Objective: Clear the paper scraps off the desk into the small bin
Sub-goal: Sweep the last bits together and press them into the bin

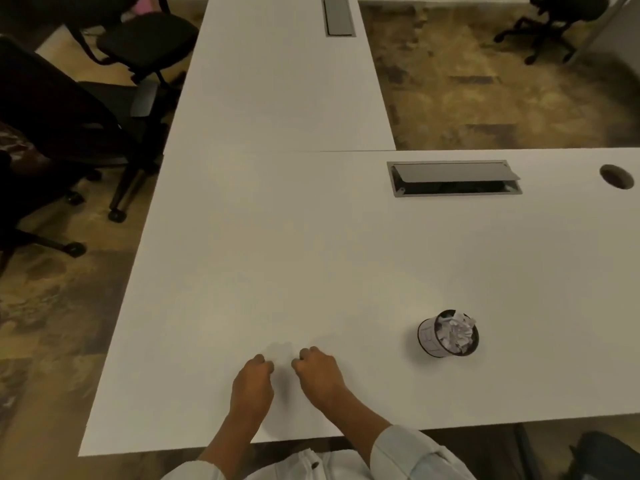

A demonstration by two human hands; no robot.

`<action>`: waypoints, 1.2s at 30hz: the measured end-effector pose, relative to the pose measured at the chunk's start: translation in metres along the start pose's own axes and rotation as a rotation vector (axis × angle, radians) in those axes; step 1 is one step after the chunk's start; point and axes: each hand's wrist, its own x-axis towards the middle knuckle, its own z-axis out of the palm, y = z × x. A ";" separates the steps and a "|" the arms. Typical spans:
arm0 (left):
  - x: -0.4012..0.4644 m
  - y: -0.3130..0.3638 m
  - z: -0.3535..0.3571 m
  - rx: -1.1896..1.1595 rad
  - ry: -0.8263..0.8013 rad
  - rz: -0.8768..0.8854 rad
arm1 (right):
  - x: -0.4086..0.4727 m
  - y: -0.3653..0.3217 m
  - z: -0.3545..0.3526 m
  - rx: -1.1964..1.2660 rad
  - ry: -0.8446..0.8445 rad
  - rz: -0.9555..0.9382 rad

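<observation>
A small round bin (429, 336) stands on the white desk (277, 254) at the lower right, stuffed with crumpled white paper scraps (455, 332) that rise to its rim. My left hand (252, 379) and my right hand (317, 370) rest side by side on the desk near the front edge, left of the bin. Both are curled into loose fists with the fingers tucked under. I see nothing held in either hand. No loose scraps show on the desk surface.
An open cable hatch (453, 178) and a round grommet hole (616, 176) sit at the desk's back right. A second white desk (284, 81) with its own hatch (337, 15) extends away. Black office chairs (69, 109) stand at the left, another chair (557, 15) at the far right.
</observation>
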 end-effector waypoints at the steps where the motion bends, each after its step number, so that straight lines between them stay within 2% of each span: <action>1: 0.000 0.001 0.000 0.037 0.007 0.026 | 0.000 0.001 0.001 0.004 -0.023 -0.013; 3: 0.002 0.003 -0.002 0.124 0.004 0.126 | -0.004 0.005 0.000 -0.001 -0.003 0.021; 5: 0.004 0.013 -0.007 0.169 -0.036 0.160 | -0.011 0.018 -0.004 0.107 0.103 0.098; 8: 0.009 0.040 -0.008 0.168 -0.051 0.217 | -0.035 0.047 -0.021 0.448 0.331 0.232; 11: 0.012 0.088 -0.001 0.044 -0.067 0.318 | -0.071 0.087 -0.048 0.731 0.567 0.390; 14: 0.012 0.152 0.004 -0.109 -0.095 0.438 | -0.113 0.126 -0.079 0.790 0.833 0.552; 16: 0.012 0.199 0.009 -0.154 -0.133 0.529 | -0.133 0.150 -0.093 0.785 0.929 0.629; 20: 0.007 0.279 0.023 -0.203 -0.181 0.666 | -0.144 0.187 -0.099 0.743 0.914 0.688; 23: 0.008 0.314 0.036 -0.234 -0.192 0.668 | -0.138 0.204 -0.094 0.697 0.861 0.682; 27: 0.015 0.326 0.047 -0.209 -0.204 0.661 | -0.136 0.212 -0.093 0.647 0.823 0.670; 36: 0.019 0.321 0.045 -0.184 -0.143 0.637 | -0.146 0.225 -0.098 0.719 0.887 0.672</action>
